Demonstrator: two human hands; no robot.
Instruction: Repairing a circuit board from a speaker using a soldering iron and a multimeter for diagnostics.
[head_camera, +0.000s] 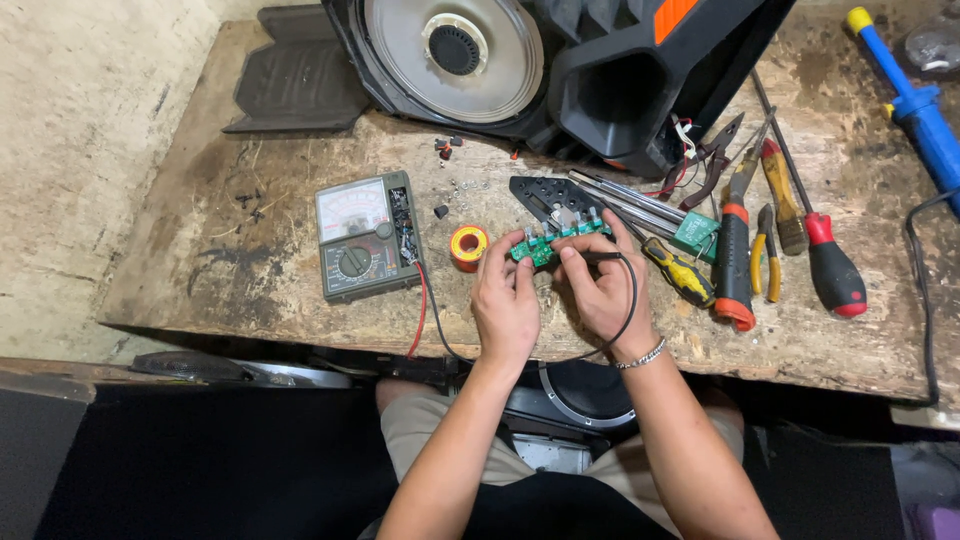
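Both hands work over the near edge of a worn wooden bench (200, 270). The left hand (505, 300) has its fingers closed on the left end of a small green board (545, 243), held just above the bench at centre. The right hand (600, 285) is curled around the board's right side; its fingers pinch a black probe (598, 257) laid against the board. The probe's black lead (630, 300) loops round the right wrist, which carries a metal bracelet (642, 355).

A red lead (420, 310) and the black one run off the bench edge from an analogue meter (365, 237), which lies left of the hands. A yellow solder spool (467, 246) sits just beside the left hand. Behind the board lies a black perforated panel (545, 195), and beyond it a large speaker cabinet (560, 70) on its side.

To the right lie screwdrivers, one red-handled (835, 275), pliers (715, 160) and a blue tool (915, 105).
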